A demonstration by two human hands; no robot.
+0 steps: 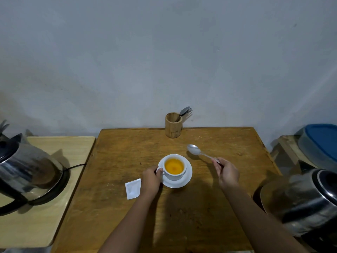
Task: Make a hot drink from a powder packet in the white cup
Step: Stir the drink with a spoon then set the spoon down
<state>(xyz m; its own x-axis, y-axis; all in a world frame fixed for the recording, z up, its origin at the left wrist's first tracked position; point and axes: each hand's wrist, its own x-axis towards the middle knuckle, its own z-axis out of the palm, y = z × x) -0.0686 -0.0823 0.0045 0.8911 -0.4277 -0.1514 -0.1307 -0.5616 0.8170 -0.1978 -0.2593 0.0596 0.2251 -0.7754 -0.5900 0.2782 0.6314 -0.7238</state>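
**Cup Filled, Spoon Held Clear**

There, near the middle of the wooden tabletop (209, 207), the white cup (175, 174) stood on its white saucer (187, 178), filled with an orange-yellow liquid. The person's left hand (151, 181) was curled against the cup's handle on the side nearest them, fingers pinching it. The right hand (227, 173) was closed around the handle end of a metal spoon (196, 150), which was raised just to the right of the cup and behind it, its bowl facing up and throwing a shadow on the wood.

A small white packet (133, 188) lay flat on the tabletop just left of the left hand, apart from the saucer. At the back edge by the wall stood a wooden utensil holder (173, 127) with a fork and another piece of cutlery leaning out of it.

On a paler side table (54, 207) to the left sat a steel electric kettle (23, 170) on its base. A second steel kettle (302, 203) stood at the right edge of view, and behind it a container with a blue lid (322, 141).
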